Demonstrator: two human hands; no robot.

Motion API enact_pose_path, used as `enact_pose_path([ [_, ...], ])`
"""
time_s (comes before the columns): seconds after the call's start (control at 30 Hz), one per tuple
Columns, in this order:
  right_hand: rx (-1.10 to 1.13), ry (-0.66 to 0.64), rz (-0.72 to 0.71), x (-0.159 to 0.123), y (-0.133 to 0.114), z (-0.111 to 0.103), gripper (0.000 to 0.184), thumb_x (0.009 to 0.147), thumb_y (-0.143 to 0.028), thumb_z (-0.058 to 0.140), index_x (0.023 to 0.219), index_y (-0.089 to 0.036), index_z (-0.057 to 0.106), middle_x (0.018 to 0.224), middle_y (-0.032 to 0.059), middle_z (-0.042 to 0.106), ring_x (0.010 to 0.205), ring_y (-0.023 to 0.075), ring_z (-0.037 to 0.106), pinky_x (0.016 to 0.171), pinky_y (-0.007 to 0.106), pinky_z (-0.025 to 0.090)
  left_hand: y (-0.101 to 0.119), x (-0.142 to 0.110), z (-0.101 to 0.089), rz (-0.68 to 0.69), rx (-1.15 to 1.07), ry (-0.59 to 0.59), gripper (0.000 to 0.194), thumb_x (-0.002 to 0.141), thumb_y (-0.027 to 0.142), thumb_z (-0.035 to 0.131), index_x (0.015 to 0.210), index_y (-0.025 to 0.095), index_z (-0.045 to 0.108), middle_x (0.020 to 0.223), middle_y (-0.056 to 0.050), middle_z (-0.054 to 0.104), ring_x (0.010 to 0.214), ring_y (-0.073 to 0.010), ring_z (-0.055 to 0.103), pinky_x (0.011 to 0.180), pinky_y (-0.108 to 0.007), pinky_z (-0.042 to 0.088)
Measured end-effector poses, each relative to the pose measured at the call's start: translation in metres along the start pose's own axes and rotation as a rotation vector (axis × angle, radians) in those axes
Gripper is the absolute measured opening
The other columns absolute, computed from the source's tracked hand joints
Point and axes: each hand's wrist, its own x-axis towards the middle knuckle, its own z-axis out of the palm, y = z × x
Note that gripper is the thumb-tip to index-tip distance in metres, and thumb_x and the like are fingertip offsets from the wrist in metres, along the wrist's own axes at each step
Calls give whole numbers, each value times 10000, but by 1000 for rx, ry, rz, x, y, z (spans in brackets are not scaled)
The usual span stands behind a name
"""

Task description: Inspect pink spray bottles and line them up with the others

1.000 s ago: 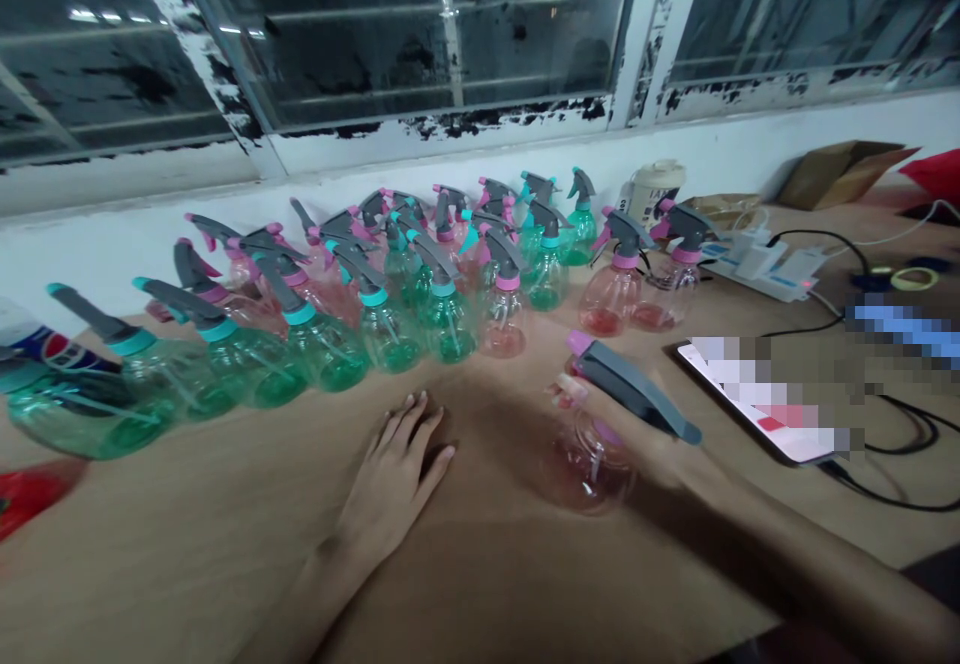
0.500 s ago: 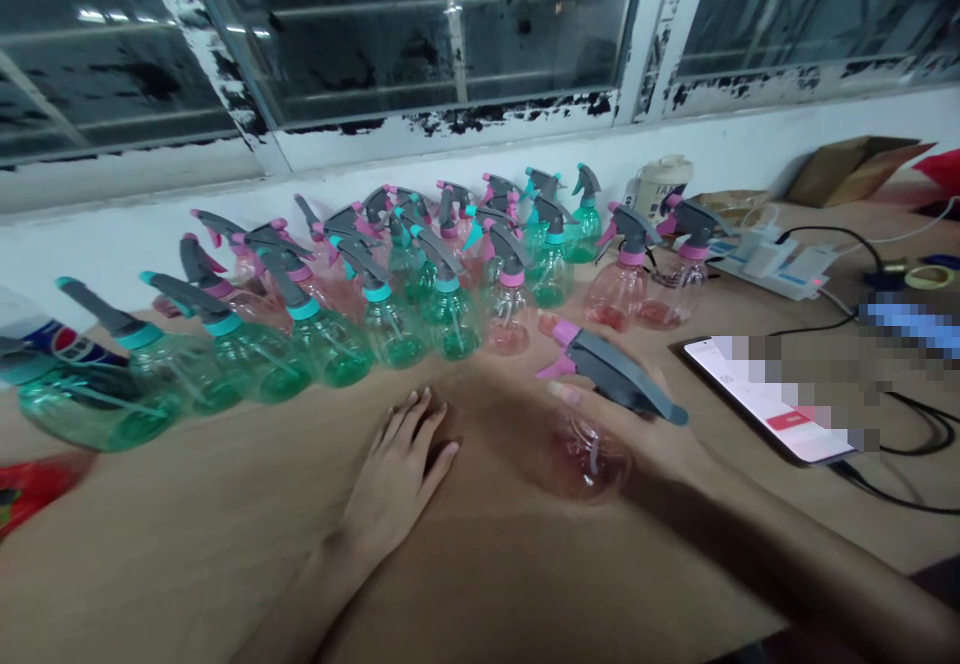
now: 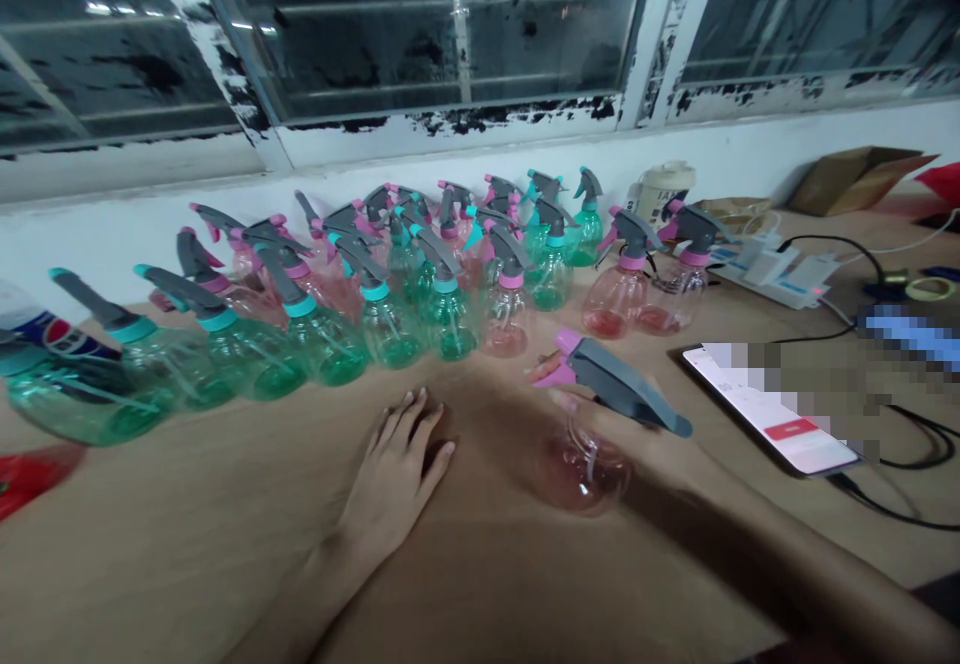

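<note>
My right hand is wrapped round the neck of a pink spray bottle with a grey and pink trigger head. The bottle stands on or just over the table, and some fingers are hidden behind it. My left hand lies flat on the wooden table, fingers spread, holding nothing. Beyond both hands stand several spray bottles, among them a clear pink bottle, a green bottle with a teal collar, and another pink bottle to the right.
At the right lies a lit phone with a cable plugged in. Behind it are a white power strip, a paper cup and a brown cardboard box. A Pepsi bottle and a red packet are at the left.
The held pink bottle has shifted slightly toward me with my right hand. My left hand stays in place, and the view has moved a little.
</note>
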Motion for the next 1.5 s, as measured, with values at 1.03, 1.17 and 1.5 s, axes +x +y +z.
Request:
enact_pose_path([
  [1.03, -22, -14, 43, -2, -2, -2, 225, 787, -424, 616, 959, -293, 676, 929, 26, 712, 902, 242, 668, 808, 400, 531, -3, -2, 2, 40, 20, -5, 430, 958, 395, 332, 1261, 139, 499, 1393, -131, 440, 1290, -283, 380, 1040, -487, 330],
  [1.17, 15, -37, 70, -2, 2, -2, 245, 795, -409, 618, 985, -260, 656, 899, 26, 707, 894, 230, 663, 803, 382, 528, -2, -2, 0, 31, 26, -17, 422, 960, 389, 332, 1264, 146, 494, 1399, -125, 434, 1294, -281, 373, 1035, -487, 335],
  [1.5, 37, 38, 110, -6, 10, -2, 156, 800, -325, 629, 937, -253, 651, 940, 12, 704, 892, 208, 654, 789, 342, 517, -1, 0, -2, 20, 2, -21, 394, 955, 390, 348, 1242, 171, 506, 1385, -112, 446, 1285, -276, 381, 1028, -477, 347],
])
